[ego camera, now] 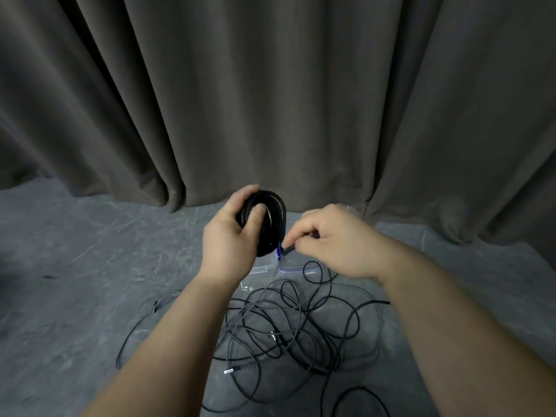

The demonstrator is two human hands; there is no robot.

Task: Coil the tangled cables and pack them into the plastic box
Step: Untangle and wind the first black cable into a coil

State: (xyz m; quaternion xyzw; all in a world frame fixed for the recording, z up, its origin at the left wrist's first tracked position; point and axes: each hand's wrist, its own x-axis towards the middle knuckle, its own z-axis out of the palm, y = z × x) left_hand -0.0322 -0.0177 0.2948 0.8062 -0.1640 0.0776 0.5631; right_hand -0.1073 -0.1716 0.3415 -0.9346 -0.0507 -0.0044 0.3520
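I see a heavy grey-brown curtain (270, 94) hanging in deep folds across the whole background. Its hem meets a mottled grey floor (75, 266), which spreads out below the curtain toward my camera.

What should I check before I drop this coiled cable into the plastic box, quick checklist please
1. Coil held firmly by left hand: ok.
2. Loose end pinched by right hand, tucked into coil: not ok, not yet.
3. Plastic box within reach below the hands: ok.
4. Box open and free inside: cannot tell, hands hide it.
5. Coil free of the tangled cables on the floor: cannot tell.
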